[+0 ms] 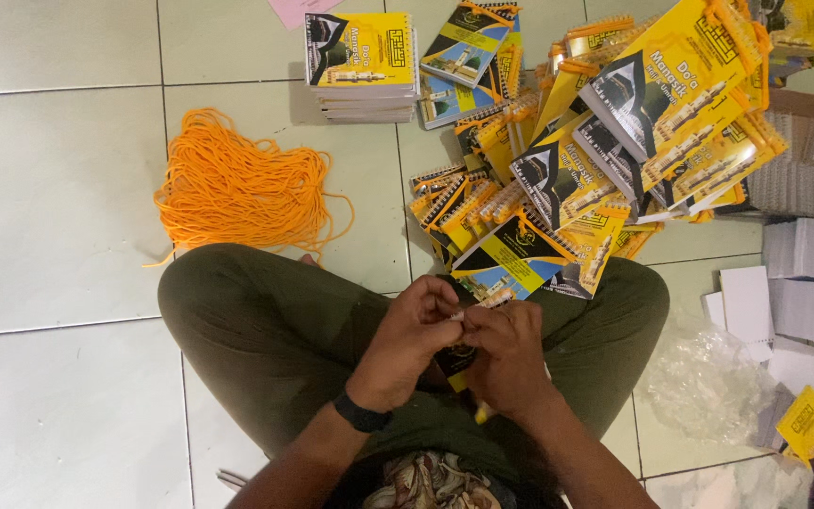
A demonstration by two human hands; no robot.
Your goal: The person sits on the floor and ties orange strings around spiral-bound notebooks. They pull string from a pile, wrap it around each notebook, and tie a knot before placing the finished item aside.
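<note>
A small yellow booklet is lying on the lap under both hands, mostly hidden by them; only a dark cover patch and a yellow corner are showing below the knuckles. The left hand and right hand are pressing together fingertip to fingertip, pinching something small and pale at the booklet's top edge; what it is cannot be made out. A black wristband is circling the left wrist.

Just beyond the hands, another booklet with a blue and yellow cover is resting against the knee. Farther out and to the right, a loose pile of spiral-bound booklets is spreading over the tiled floor, its upper edge cut off by the frame. A neat stack of booklets is standing farther ahead of the left hand. Well off to the left, a tangle of orange cord is lying on the floor. To the right of the hands, crumpled clear plastic and white paper blocks are showing, partly cropped.
</note>
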